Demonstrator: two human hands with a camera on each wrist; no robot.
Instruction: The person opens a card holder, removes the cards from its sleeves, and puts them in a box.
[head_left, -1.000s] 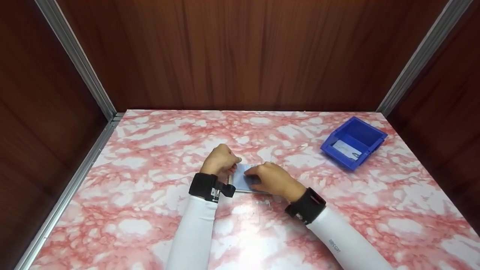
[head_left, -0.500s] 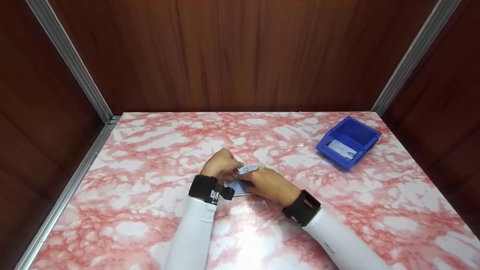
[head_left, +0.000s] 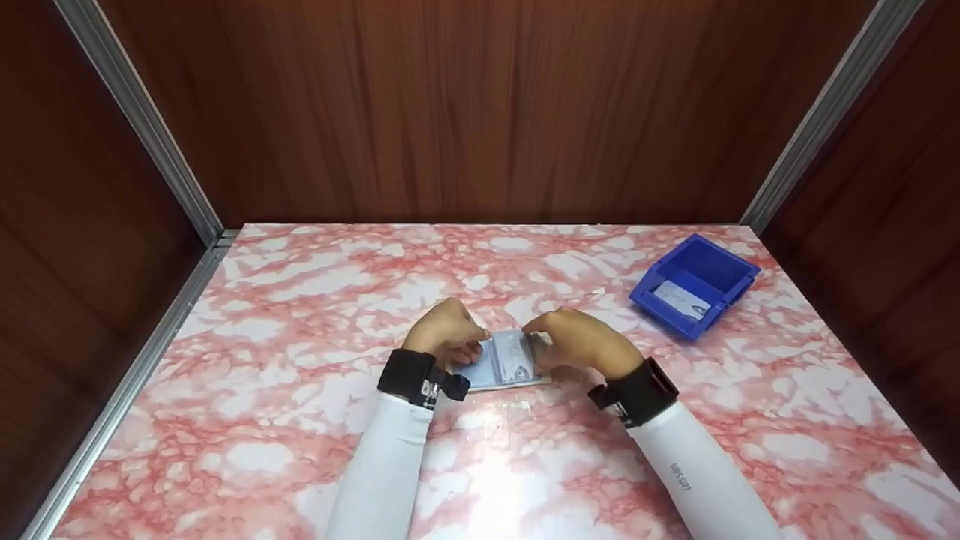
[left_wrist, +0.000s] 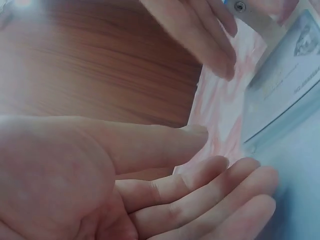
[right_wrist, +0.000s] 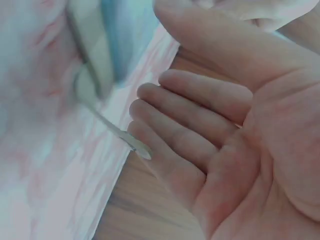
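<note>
A small card holder [head_left: 482, 370] lies spread open on the table between my hands, pale blue inside, with a printed card [head_left: 516, 358] in its right side. In the left wrist view the card [left_wrist: 287, 75] bears a dark emblem, and a strap [left_wrist: 257, 20] with a metal snap stands past it. My left hand [head_left: 448, 330] rests by the left side, fingertips at the blue surface. At the right edge is my right hand [head_left: 577, 341], its fingers extended; the strap [right_wrist: 110, 122] reaches up to them, overlapping the little finger in the right wrist view.
A blue plastic bin [head_left: 694, 285] with another card-like piece [head_left: 681, 300] in it stands at the back right. Dark wood panels [head_left: 480, 112] enclose the red-and-white marbled table [head_left: 315, 300] at the back and both sides.
My right hand first went left across the holder towards my left hand, then came back right, off the card, which now shows. The left hand has barely moved.
</note>
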